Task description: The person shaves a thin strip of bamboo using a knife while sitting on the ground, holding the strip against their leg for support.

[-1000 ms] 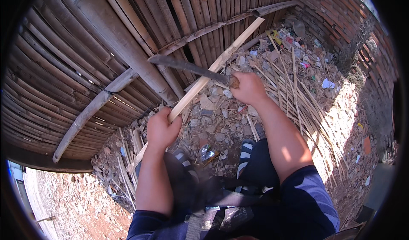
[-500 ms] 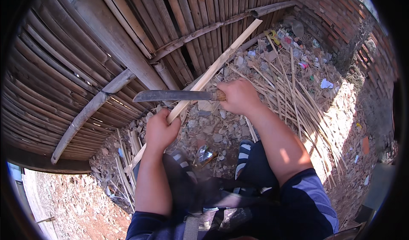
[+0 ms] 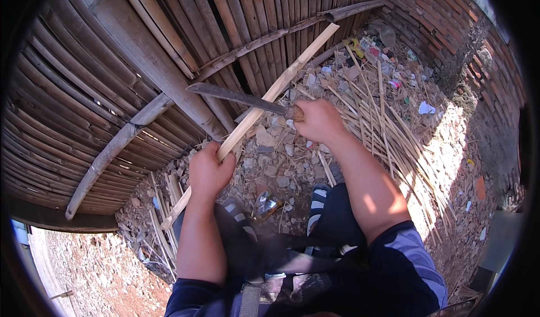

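A long, pale bamboo strip [image 3: 287,78] slants from beside my left knee up toward the slatted wall. Wrapped around its lower part is my left hand [image 3: 211,171], closed with the thumb along the strip. In my right hand [image 3: 319,120] is the wooden handle of a machete [image 3: 239,96]. Its dark blade lies across the strip above my left hand, with the tip pointing to the upper left. Whether the edge bites into the bamboo or only rests on it, I cannot tell.
A wall of bamboo slats [image 3: 67,114] with thick poles stands at the left and front. Split bamboo strips [image 3: 402,142] lie piled at the right, several more strips [image 3: 162,227] at the left. Rubble and litter cover the ground near a brick wall [image 3: 433,24]. My sandalled feet are below.
The machete blade has tilted, its tip rising, and crosses the strip a little farther up. My left hand still grips the strip in nearly the same place.
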The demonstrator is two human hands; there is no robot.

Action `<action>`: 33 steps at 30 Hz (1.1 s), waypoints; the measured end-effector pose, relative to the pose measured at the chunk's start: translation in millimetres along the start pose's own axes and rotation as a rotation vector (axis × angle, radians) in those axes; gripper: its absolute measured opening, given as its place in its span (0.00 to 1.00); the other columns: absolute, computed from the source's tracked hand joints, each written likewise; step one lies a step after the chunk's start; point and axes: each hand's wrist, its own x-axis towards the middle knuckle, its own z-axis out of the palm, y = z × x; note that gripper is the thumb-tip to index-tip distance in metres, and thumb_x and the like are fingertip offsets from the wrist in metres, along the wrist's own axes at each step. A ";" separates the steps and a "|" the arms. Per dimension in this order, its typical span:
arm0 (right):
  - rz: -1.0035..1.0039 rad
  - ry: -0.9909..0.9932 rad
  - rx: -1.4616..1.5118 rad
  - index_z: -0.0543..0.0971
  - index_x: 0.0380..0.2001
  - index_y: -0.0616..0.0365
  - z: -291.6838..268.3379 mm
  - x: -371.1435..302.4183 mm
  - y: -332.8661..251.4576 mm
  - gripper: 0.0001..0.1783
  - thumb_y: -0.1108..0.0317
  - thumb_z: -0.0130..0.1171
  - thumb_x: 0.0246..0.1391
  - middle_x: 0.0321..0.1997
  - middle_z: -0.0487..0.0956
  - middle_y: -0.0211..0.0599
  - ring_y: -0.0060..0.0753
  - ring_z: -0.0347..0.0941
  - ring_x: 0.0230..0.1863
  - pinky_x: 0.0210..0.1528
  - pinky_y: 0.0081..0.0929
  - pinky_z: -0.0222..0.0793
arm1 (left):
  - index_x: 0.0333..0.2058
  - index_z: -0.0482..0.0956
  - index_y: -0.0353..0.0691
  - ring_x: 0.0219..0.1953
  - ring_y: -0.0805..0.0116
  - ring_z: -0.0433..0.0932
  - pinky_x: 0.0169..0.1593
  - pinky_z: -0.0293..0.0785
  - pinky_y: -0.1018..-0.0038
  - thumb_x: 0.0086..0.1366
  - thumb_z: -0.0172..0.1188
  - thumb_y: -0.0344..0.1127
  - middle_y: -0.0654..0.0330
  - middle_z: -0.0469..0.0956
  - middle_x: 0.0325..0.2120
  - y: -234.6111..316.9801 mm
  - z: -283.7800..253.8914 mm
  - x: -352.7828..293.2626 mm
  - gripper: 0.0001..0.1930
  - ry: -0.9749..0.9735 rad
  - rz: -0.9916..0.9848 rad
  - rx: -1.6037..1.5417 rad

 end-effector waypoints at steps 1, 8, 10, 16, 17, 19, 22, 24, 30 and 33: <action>-0.108 -0.052 -0.068 0.83 0.38 0.55 1.9 -1.8 -6.9 0.16 0.62 0.64 0.44 0.36 0.85 0.49 0.57 0.82 0.42 0.48 0.49 0.77 | 0.34 0.82 0.34 0.30 0.45 0.84 0.39 0.78 0.58 0.55 0.65 0.43 0.44 0.81 0.23 -2.0 -0.9 -0.4 0.16 0.030 0.024 0.024; 0.213 0.103 0.131 0.83 0.40 0.54 -4.1 16.5 56.0 0.17 0.61 0.65 0.45 0.38 0.85 0.49 0.58 0.81 0.43 0.50 0.50 0.77 | 0.33 0.82 0.36 0.31 0.42 0.83 0.40 0.79 0.53 0.55 0.64 0.43 0.43 0.81 0.25 2.9 -14.1 1.3 0.15 0.000 0.001 0.121; 0.264 0.123 0.035 0.84 0.42 0.53 -5.1 9.2 58.3 0.19 0.60 0.65 0.45 0.40 0.85 0.49 0.58 0.81 0.44 0.50 0.49 0.77 | 0.33 0.82 0.36 0.31 0.43 0.83 0.41 0.79 0.53 0.54 0.63 0.43 0.43 0.82 0.25 -2.6 -1.3 1.5 0.15 -0.014 0.062 0.137; 0.118 0.108 0.051 0.84 0.43 0.53 -9.1 7.2 29.3 0.19 0.61 0.65 0.45 0.38 0.85 0.50 0.57 0.81 0.44 0.49 0.50 0.77 | 0.34 0.82 0.36 0.31 0.43 0.84 0.40 0.79 0.54 0.54 0.63 0.42 0.44 0.82 0.25 3.4 -6.9 1.7 0.16 -0.029 -0.028 0.039; 0.118 0.112 0.050 0.84 0.43 0.53 -8.9 5.7 23.0 0.19 0.61 0.65 0.45 0.38 0.85 0.50 0.57 0.81 0.44 0.49 0.50 0.77 | 0.34 0.82 0.36 0.31 0.43 0.83 0.40 0.79 0.55 0.54 0.64 0.42 0.44 0.82 0.24 6.9 -6.4 2.1 0.15 -0.019 -0.039 0.008; -0.006 0.033 -0.044 0.83 0.39 0.53 -3.0 -1.1 6.7 0.17 0.61 0.66 0.45 0.35 0.84 0.50 0.57 0.82 0.42 0.48 0.51 0.77 | 0.34 0.82 0.36 0.30 0.43 0.83 0.39 0.79 0.54 0.53 0.64 0.42 0.45 0.81 0.23 2.1 -1.9 1.9 0.15 -0.003 -0.016 0.022; -0.207 -0.010 -0.099 0.82 0.35 0.53 3.9 -3.9 -15.9 0.14 0.60 0.67 0.44 0.32 0.84 0.50 0.56 0.82 0.39 0.46 0.52 0.77 | 0.32 0.81 0.35 0.30 0.43 0.83 0.38 0.79 0.54 0.54 0.65 0.44 0.45 0.81 0.22 -6.2 -6.3 -0.5 0.16 0.021 0.001 0.047; -0.157 0.014 -0.088 0.81 0.33 0.55 10.5 1.2 -11.0 0.13 0.60 0.66 0.46 0.32 0.84 0.50 0.56 0.82 0.40 0.46 0.51 0.76 | 0.32 0.81 0.35 0.29 0.43 0.83 0.38 0.79 0.54 0.54 0.66 0.45 0.45 0.80 0.21 -14.1 -12.9 -1.9 0.17 0.026 -0.009 0.057; 0.605 0.342 0.257 0.85 0.42 0.58 5.4 29.7 144.8 0.20 0.58 0.64 0.47 0.40 0.86 0.54 0.58 0.82 0.45 0.51 0.46 0.76 | 0.27 0.81 0.36 0.29 0.43 0.83 0.37 0.78 0.53 0.56 0.69 0.62 0.46 0.81 0.21 -4.4 -29.5 0.4 0.29 -0.105 0.013 0.211; 0.695 0.404 0.421 0.85 0.43 0.59 13.7 22.2 164.0 0.23 0.57 0.65 0.46 0.40 0.86 0.55 0.56 0.82 0.46 0.53 0.45 0.75 | 0.27 0.81 0.35 0.29 0.43 0.83 0.37 0.78 0.53 0.57 0.68 0.63 0.46 0.81 0.22 1.6 -19.2 0.7 0.29 -0.176 -0.010 0.178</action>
